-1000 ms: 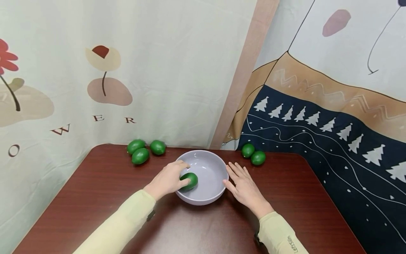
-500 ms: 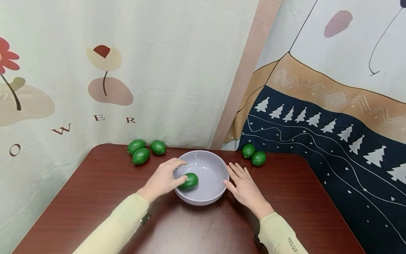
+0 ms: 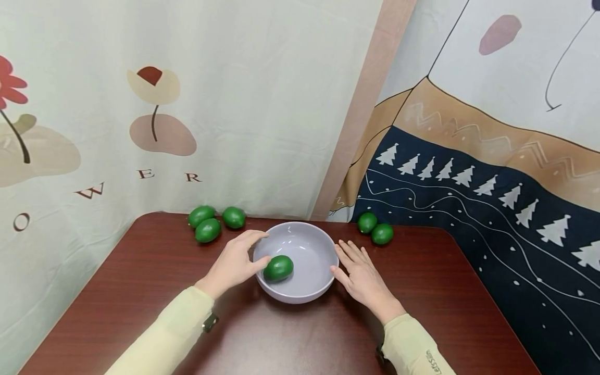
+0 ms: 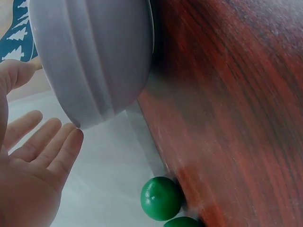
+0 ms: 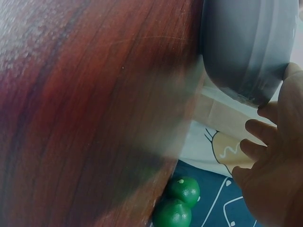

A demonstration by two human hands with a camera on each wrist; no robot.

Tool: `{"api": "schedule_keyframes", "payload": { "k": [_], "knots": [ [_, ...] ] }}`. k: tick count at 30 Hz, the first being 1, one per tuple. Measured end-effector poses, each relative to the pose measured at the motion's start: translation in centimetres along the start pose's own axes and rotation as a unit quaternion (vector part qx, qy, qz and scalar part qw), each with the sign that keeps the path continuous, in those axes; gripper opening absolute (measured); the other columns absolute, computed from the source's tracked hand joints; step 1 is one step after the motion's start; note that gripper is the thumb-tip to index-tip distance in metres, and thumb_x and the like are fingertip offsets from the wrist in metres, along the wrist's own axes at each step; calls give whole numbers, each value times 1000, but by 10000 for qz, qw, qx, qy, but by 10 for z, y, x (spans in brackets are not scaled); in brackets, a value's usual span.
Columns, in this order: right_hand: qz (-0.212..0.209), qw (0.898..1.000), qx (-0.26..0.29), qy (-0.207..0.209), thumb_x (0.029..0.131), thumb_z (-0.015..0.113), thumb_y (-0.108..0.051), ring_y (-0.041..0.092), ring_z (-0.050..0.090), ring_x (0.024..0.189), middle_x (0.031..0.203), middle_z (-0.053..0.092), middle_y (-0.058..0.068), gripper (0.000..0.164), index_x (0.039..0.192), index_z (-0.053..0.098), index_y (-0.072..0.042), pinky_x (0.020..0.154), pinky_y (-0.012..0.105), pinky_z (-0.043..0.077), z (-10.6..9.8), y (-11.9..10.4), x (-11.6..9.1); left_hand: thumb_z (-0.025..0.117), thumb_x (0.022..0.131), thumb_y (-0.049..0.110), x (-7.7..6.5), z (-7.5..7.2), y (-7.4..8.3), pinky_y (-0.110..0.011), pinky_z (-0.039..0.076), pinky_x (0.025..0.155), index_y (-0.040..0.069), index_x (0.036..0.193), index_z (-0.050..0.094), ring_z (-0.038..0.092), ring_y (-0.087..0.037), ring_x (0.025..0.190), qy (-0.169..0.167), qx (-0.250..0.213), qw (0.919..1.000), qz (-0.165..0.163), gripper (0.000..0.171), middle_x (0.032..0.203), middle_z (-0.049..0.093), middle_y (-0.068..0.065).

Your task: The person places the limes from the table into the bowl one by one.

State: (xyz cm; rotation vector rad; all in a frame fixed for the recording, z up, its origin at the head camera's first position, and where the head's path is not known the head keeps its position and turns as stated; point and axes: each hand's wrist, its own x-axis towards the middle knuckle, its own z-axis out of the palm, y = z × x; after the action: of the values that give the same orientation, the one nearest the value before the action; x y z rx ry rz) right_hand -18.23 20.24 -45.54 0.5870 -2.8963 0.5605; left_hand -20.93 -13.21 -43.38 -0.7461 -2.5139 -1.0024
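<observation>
A pale lavender bowl (image 3: 311, 260) stands on the table between both hands. Inside it, toward the left side, lies one green lime (image 3: 278, 268). My left hand (image 3: 233, 262) is at the bowl's left rim, fingers spread and thumb apart from them, holding nothing; the thumb tip overlaps the lime's edge in the head view. In the left wrist view, its fingertips (image 4: 73, 132) are right by the rim. At the opposite side, my right hand (image 3: 364, 280) has its fingers extended, with fingertips and thumb against the bowl's right rim.
Several limes lie along the table's far edge: a group of three limes (image 3: 208, 229) at the back left, and a pair of limes (image 3: 382, 234) at the back right. The dark red wooden table (image 3: 281, 338) meets a printed curtain (image 3: 262, 130) behind.
My left hand has let go of the lime, leaving it in the bowl, and drawn back leftward to the rim. The right hand has stayed at its place.
</observation>
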Motion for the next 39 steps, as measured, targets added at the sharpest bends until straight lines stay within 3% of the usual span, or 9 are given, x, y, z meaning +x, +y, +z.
{"api": "schedule_keyframes", "payload": {
  "k": [10,32,39],
  "knots": [
    [-11,10000,21,7,104,59,-40,36,27,155,163,39,15,64,155,45,-5,125,59,18,0,0,0,85,83,17,-4,-6,-7,-48,53,100,2,131,67,67,-32,114,-127,-58,9995,-279,53,124,70,-12],
    [-19,10000,34,3,104,59,-40,36,27,155,163,39,15,64,156,45,-5,124,61,19,0,1,0,80,88,15,-14,-18,-33,-50,56,88,-2,131,65,66,-38,109,16,203,9976,-656,49,123,68,-20],
    [-7,10000,30,-25,104,59,-40,36,27,155,164,38,15,65,156,44,-5,125,60,18,1,1,0,79,89,15,-15,-27,-42,-54,52,98,-2,131,64,62,-39,119,50,325,9970,-701,48,128,66,-20]
  ]
}}
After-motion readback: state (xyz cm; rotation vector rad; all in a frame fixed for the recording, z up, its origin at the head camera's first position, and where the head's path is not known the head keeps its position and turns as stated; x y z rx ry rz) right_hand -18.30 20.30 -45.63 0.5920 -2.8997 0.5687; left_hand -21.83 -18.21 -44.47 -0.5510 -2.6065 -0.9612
